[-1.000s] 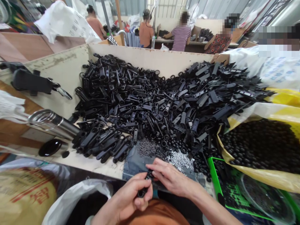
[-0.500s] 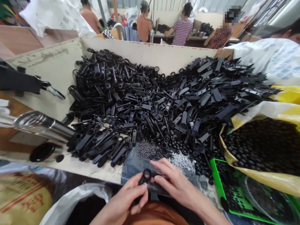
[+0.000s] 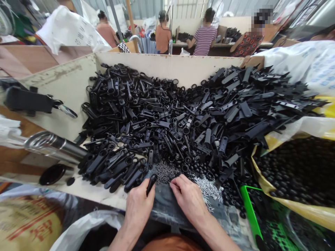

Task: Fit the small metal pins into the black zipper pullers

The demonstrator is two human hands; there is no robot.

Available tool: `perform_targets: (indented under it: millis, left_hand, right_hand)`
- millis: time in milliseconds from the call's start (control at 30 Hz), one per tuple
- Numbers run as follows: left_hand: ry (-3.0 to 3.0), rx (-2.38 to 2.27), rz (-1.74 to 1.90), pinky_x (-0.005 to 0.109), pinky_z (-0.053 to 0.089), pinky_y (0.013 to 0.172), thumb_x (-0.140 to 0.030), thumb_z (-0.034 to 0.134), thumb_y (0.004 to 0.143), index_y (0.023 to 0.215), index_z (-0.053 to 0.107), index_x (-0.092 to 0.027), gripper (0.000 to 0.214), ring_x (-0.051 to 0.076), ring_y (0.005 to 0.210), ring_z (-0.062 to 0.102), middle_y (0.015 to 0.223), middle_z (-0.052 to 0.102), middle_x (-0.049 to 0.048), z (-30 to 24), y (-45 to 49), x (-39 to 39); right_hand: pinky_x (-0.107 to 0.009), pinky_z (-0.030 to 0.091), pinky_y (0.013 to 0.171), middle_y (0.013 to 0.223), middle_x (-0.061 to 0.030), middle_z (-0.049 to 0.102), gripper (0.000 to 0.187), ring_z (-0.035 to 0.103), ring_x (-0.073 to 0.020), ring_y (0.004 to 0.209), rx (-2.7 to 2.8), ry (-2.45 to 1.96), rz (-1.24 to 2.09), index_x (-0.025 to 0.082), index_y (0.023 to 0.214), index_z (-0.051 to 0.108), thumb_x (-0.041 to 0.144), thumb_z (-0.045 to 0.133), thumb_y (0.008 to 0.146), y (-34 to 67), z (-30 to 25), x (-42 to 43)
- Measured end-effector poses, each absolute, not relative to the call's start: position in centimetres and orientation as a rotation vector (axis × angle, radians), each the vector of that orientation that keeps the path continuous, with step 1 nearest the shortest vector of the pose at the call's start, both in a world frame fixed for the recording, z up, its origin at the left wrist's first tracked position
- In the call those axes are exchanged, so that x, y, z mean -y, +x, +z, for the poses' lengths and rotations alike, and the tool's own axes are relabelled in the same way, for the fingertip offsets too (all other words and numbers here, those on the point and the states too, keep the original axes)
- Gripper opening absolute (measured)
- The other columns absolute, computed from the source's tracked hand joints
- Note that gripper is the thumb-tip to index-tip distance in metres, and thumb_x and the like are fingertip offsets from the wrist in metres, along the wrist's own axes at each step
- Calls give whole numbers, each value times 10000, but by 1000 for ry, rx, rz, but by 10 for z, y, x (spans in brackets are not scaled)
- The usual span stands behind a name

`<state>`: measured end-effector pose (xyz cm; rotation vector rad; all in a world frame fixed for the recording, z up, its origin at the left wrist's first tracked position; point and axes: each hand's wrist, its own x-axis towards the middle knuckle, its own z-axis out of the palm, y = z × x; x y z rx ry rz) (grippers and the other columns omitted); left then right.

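Hands meet at the near edge of a grey screw pile (image 3: pixel 163 171). The left hand (image 3: pixel 138 205) is clamped on a black handle piece (image 3: pixel 151 183), held tilted just left of the pile. The right hand (image 3: pixel 190 198) has thumb and forefinger pinched together at the pile's near edge; whether on a screw, I cannot tell. A dark cloth (image 3: pixel 162 205) lies nearer than the pile. Beyond the pile rises a heap of black handles (image 3: pixel 170 115); right of it lie bright pins (image 3: pixel 208 190), a green tray (image 3: pixel 249 212) and a yellow bag (image 3: pixel 264 181); far left lies a steel flask (image 3: pixel 54 144).
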<state>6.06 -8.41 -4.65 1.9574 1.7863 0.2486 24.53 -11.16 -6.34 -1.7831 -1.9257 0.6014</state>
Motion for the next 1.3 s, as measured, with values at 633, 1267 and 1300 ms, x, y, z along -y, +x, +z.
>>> perform_targets:
  millis: [633, 1267, 1300]
  left_hand:
    - [2024, -1881, 209, 325, 482, 643, -238, 556, 949, 1035, 722, -188, 194, 330, 789, 773, 783, 801, 119, -60, 70, 82]
    - [752, -1306, 803, 153, 181, 386, -531, 846, 642, 789, 678, -158, 435, 31, 386, 250, 453, 383, -120, -35, 87, 101]
    - [746, -1303, 794, 155, 189, 383, -545, 839, 642, 796, 679, -159, 445, 35, 383, 249, 445, 382, -120, -36, 87, 102]
  right_hand:
    - [-259, 441, 598, 835, -29, 689, 335, 687, -167, 668, 1971, -1637, 299, 216, 926, 669, 263, 384, 1094, 237, -84, 118]
    - [-257, 389, 567, 692, -28, 693, 347, 493, -145, 588, 1017, -1378, 1243, 185, 839, 812, 528, 788, 786, 234, -55, 117]
    - [-257, 389, 569, 688, -28, 690, 352, 491, -145, 589, 1013, -1382, 1243, 186, 836, 812, 533, 789, 784, 236, -56, 118]
